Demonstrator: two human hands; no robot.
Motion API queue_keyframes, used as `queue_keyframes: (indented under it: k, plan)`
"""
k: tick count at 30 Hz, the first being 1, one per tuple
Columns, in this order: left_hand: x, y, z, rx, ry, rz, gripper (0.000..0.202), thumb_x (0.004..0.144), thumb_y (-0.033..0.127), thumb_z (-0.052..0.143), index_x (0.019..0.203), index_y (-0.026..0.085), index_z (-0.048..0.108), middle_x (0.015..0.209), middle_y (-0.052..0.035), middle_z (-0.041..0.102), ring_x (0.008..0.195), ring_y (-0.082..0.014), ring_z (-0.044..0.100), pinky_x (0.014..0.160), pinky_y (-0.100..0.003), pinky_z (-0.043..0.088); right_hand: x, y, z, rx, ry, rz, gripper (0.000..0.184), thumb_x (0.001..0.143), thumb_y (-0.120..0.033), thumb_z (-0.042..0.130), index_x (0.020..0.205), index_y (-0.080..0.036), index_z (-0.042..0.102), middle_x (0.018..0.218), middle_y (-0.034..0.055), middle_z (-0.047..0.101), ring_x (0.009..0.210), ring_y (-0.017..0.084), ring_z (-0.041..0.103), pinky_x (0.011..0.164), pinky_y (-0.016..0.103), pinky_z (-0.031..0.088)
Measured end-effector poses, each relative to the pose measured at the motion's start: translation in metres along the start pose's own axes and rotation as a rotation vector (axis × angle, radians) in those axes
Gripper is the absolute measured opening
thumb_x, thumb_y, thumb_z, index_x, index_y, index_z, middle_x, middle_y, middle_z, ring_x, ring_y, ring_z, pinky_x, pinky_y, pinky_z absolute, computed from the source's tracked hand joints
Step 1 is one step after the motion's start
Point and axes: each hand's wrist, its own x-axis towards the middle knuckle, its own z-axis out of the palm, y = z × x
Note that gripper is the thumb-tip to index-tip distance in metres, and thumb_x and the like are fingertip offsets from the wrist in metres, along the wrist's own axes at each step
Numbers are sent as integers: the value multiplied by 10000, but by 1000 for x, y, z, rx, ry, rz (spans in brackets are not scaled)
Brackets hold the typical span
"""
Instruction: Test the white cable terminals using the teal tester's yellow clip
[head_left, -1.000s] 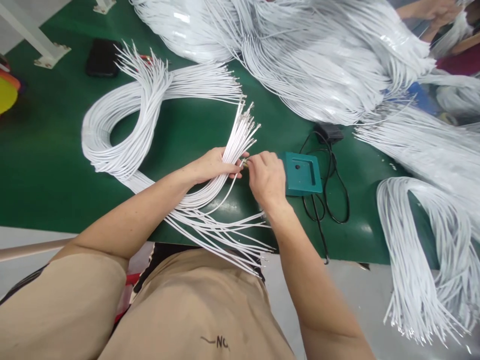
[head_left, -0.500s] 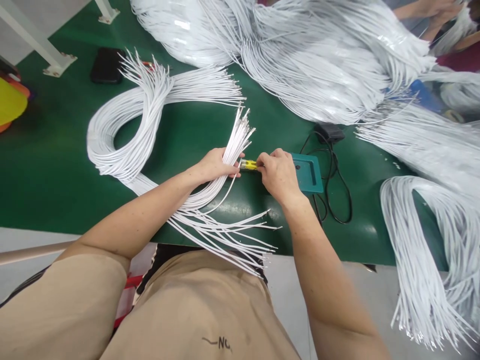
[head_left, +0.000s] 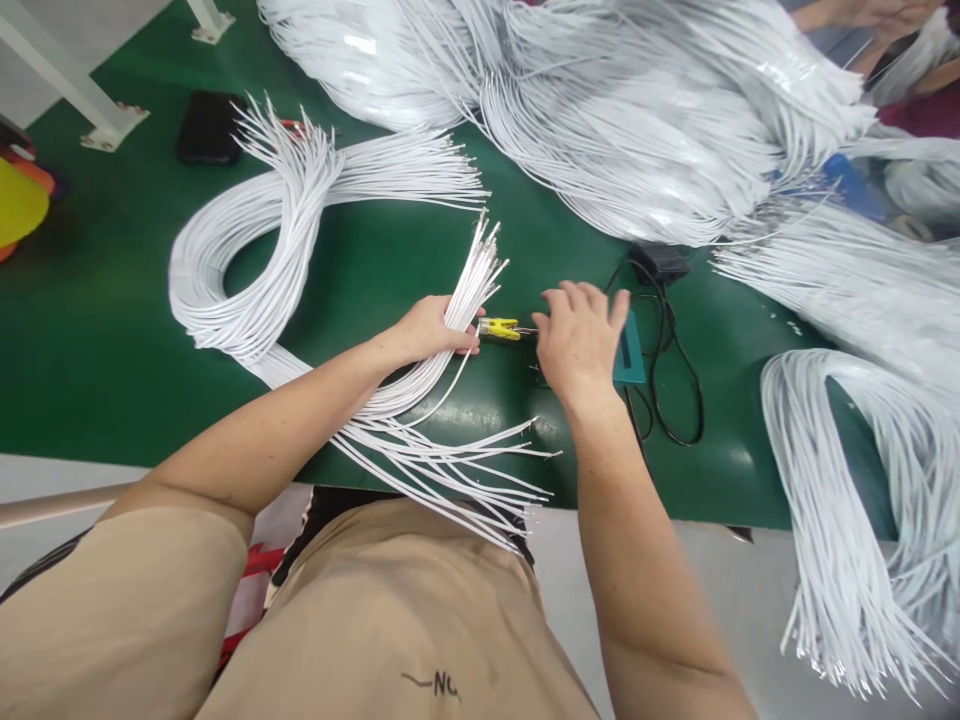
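My left hand grips a fanned bundle of thin white wires whose metal tips point up and to the right. One wire held at its fingertips ends in a small yellow connector. My right hand hovers just right of that connector with its fingers spread, holding nothing, and covers most of a teal block. The loose tail ends of the bundle spill over the green table's near edge toward my lap.
A looped hank of white wires lies to the left, and big heaps of white wires fill the far side. More wires hang over the right edge. A black cable and adapter lie beside the block. A black phone lies far left. Another person's hands are top right.
My right hand pushed the yellow connector onto the wire end, then let go, spread its fingers and drew away to the right over the teal block. The left hand kept its grip.
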Motion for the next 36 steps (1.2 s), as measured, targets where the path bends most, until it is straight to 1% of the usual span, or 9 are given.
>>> queue_keyframes:
  k: [3,6,9,13,16,21,27,32,36]
  plan:
    - [-1,2,-1,-5,-11,-13,515,617,136,763,1118,100,647,826,-39,707,734,-194,728,821,-353,569,-7,6,5,-64,51,131,399,938,-255,419,1300,-122,522,1425,213,476,1345,365,355,1092,672,145]
    - [-1,3,-4,-54,8,-16,522,614,117,767,1119,93,636,824,-36,697,728,-195,724,808,-361,574,-7,6,7,-65,30,126,411,946,-262,414,1322,-130,514,1433,210,471,1359,358,356,1099,665,164]
    - [-4,3,-6,-166,-2,-3,536,635,114,766,1149,104,617,818,-23,682,737,-185,721,784,-342,577,-2,-2,2,35,31,98,359,933,-227,427,1245,-137,579,1387,184,527,1341,323,400,1131,619,167]
    - [-7,5,-6,-327,-67,26,522,676,98,741,1176,120,593,791,-1,658,735,-164,721,754,-297,574,10,-18,-5,375,-12,16,346,908,-137,380,1079,-166,680,1287,120,622,1270,233,506,1144,474,280]
    - [-9,7,-7,-378,-113,43,555,682,73,727,1212,134,572,805,0,663,740,-149,720,787,-298,573,18,-25,-3,579,-102,58,355,862,-104,410,1037,-179,710,1315,100,617,1313,227,486,1120,454,339]
    - [-10,7,-8,-400,-153,92,598,687,82,725,1256,138,553,815,-6,674,747,-150,719,799,-301,573,22,-29,0,831,-216,157,283,814,-167,541,1028,-199,722,1311,89,629,1340,231,471,1121,453,333]
    - [-10,6,-7,-419,-166,112,632,685,103,744,1283,134,541,800,-5,674,758,-165,724,766,-286,570,20,-33,-1,1016,-153,224,121,762,-227,617,791,-176,723,1142,102,706,1148,232,619,1043,416,407]
    - [-11,7,-8,-423,-163,110,620,674,101,746,1263,117,553,815,-10,669,754,-167,723,776,-299,574,18,-33,1,1103,-151,247,94,743,-213,610,737,-181,698,1095,76,721,1040,213,662,997,384,443]
    - [-10,6,-8,-420,-190,136,558,674,100,745,1210,138,592,823,2,655,758,-153,721,784,-281,570,16,-35,2,1073,-143,267,79,731,-204,600,733,-193,678,1054,57,733,1014,206,663,954,371,471]
